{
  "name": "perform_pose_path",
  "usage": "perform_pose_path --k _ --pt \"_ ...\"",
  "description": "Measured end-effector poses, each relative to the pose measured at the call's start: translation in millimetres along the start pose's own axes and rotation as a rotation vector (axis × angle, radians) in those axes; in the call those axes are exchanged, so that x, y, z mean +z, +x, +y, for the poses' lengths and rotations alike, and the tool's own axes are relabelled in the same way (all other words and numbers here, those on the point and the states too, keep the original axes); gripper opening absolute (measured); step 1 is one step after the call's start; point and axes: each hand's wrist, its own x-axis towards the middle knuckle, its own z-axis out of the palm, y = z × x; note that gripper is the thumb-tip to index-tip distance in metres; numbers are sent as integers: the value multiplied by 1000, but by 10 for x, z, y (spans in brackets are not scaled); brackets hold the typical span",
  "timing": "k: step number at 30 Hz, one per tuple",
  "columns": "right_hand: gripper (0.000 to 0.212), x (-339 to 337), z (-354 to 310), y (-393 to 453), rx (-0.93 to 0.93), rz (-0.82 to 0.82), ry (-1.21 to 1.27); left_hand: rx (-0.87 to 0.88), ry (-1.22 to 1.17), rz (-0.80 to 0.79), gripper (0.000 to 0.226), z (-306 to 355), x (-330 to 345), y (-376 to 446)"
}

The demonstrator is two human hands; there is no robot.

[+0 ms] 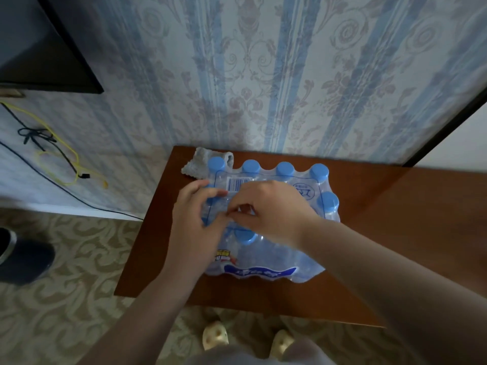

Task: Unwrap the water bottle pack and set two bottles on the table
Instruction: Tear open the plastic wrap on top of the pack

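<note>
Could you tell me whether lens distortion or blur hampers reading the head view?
Head view: wide-angle bowing curves the wallpaper stripes and the table edge; light is dim and bluish; both the left hand and right hand are slightly soft on the water bottle pack; the wrap's print is too blurred to read.

home room | damask wallpaper [263, 75] | patterned carpet [66, 285] | wooden table [395, 233]

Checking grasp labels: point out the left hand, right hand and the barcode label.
left hand [196, 206], head view, back of the hand on the wrap.
right hand [274, 209], head view, back of the hand.
barcode label [238, 183], head view, middle of the stripes.
</note>
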Motion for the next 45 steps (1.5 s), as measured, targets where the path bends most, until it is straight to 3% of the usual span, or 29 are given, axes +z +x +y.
perform_pose_path --k 4,8,16,21,30,35,45 --pt "8 -84 61 113 77 -73 73 11 -11 39 28 -33 42 -48" --pt "5 -251 128 225 136 -79 -12 5 -64 49 30 -24 54 -70" --pt "10 -281 -18 437 42 -226 -199 44 88 107 15 10 69 3" --pt "8 -309 34 367 6 -227 -204 88 231 107 14 -7 70 -2" --pt "10 -341 282 137 161 -208 -73 113 235 86 24 -43 58 1" --pt "19 -421 403 26 235 -219 -146 125 234 99 23 -32 46 -18" --pt "16 -599 509 -256 258 -222 -257 150 280 134 19 -24 82 -45"
